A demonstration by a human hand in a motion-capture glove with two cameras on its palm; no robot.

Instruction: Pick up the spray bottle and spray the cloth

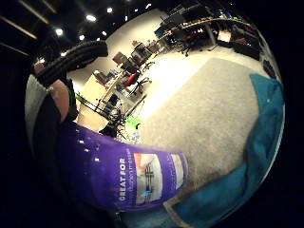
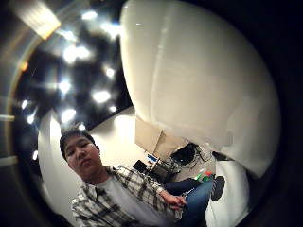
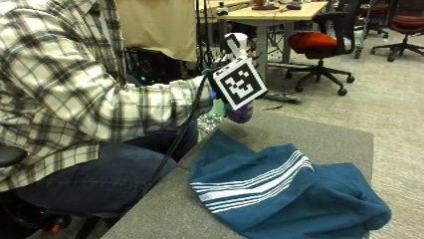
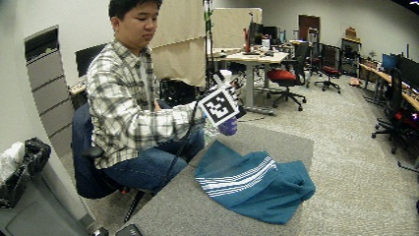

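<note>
A purple spray bottle with a white head is held upright in the air above the grey table, near the edge by the person's knees. My gloved right hand grips it; a black finger curls round above the purple labelled body. The white head fills the thumb side palm view. A blue cloth with white stripes lies crumpled on the table, below and to the side of the bottle. In the little finger side palm view the cloth lies on the table beyond the bottle.
The person sits on a chair at the table's left edge. Behind stand a desk and office chairs. A small dark object lies at the table's near corner. A grey cabinet is at the left.
</note>
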